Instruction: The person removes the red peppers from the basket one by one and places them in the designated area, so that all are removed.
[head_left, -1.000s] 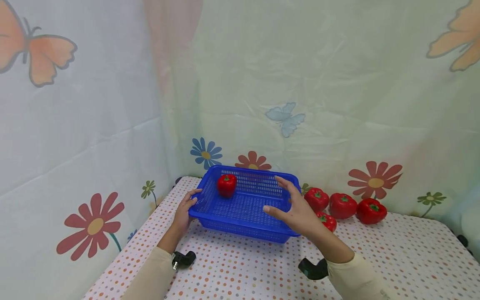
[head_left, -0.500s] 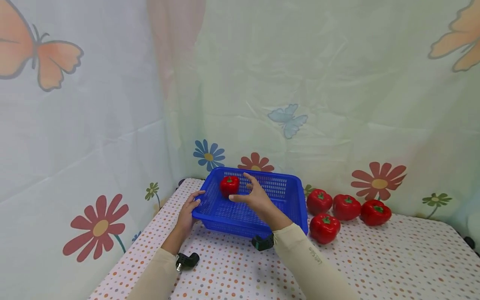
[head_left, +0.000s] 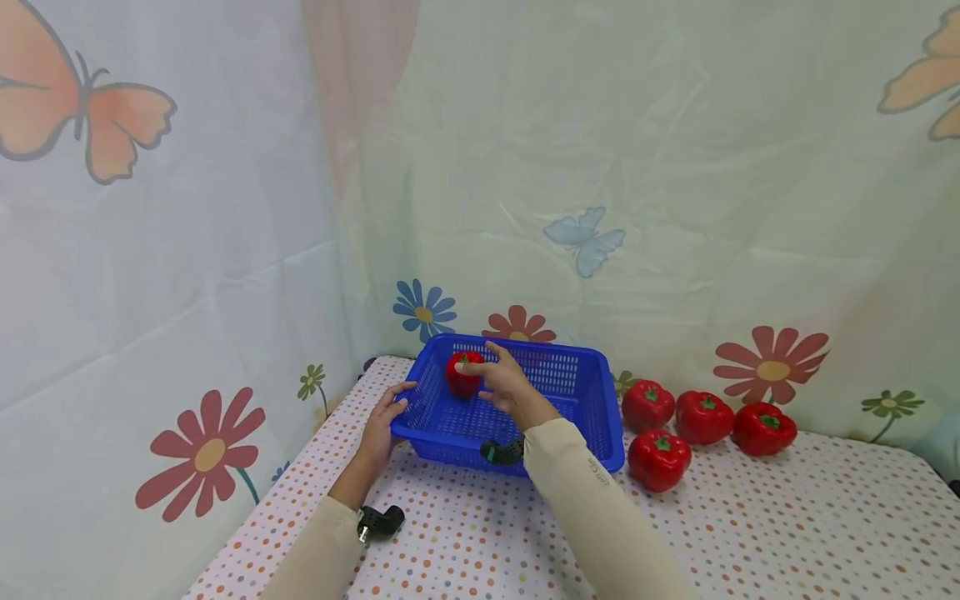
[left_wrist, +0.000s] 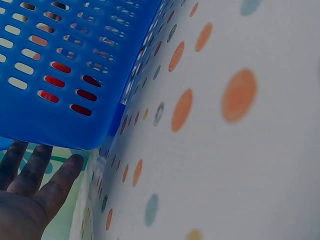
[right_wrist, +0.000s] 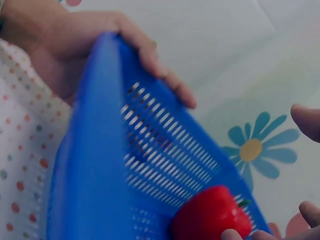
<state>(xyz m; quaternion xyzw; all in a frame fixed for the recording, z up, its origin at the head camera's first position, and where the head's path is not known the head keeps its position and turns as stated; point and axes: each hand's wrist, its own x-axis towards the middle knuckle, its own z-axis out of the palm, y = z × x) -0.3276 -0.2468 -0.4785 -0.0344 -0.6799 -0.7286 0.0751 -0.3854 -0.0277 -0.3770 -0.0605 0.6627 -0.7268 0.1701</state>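
A blue plastic basket with slotted walls stands on the dotted table. Inside, near its left back corner, sits a red bell pepper. My left hand rests its fairly straight fingers against the basket's left side; the left wrist view has these fingers beside the rim. Over the basket, my right hand has its fingers spread, one digit overlapping the pepper in the head view. Fingertips also appear close to the pepper in the right wrist view; contact cannot be made out.
Several red bell peppers stand on the table to the right of the basket. The dotted cloth covers the table. Printed curtains hang behind and at the left. A black device is strapped to each wrist.
From the basket's right side, my right hand has moved left over it to the pepper inside. My left hand has stayed at the left rim. The view has shifted slightly.
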